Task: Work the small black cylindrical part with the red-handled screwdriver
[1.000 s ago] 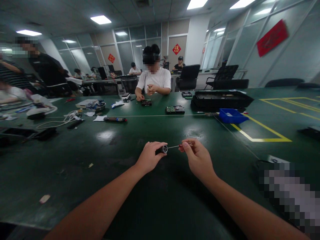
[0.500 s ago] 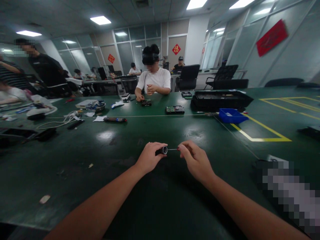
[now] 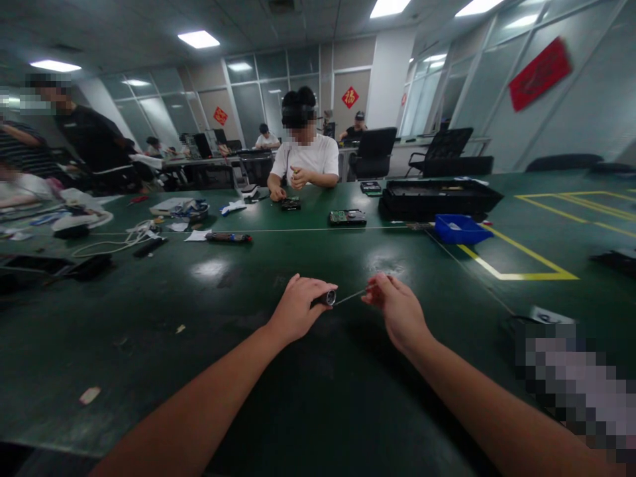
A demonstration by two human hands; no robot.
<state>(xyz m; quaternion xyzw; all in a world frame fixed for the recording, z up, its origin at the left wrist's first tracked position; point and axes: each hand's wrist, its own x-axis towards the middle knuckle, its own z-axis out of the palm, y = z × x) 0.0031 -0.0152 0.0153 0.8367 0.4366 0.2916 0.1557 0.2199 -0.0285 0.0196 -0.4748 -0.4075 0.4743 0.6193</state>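
Left hand (image 3: 297,305) fingers closed round dark cylinder (image 3: 328,298), near side of green table (image 3: 308,404), middle; right hand (image 3: 400,306), to its right, pinches thin rod (image 3: 350,297); tip by cylinder's right end, contact hard to tell.

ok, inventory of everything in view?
cylinder: 1, black/silver, centre
thin tool: 1, silver shaft, centre
tray: 1, blue, right
long bin: 1, black, far side
circuit units: 3, dark, far side
tube: 1, dark, left
clutter: several, mixed, left
blurred object: 1, greyish, right
tape lines: several, yellow, right
table: 1, green, foreground
chairs: several, black, background
signs: several, red, background
people: several, mixed clothing, around room
left hand: 1, bare, on cylinder
right hand: 1, bare, on thin tool
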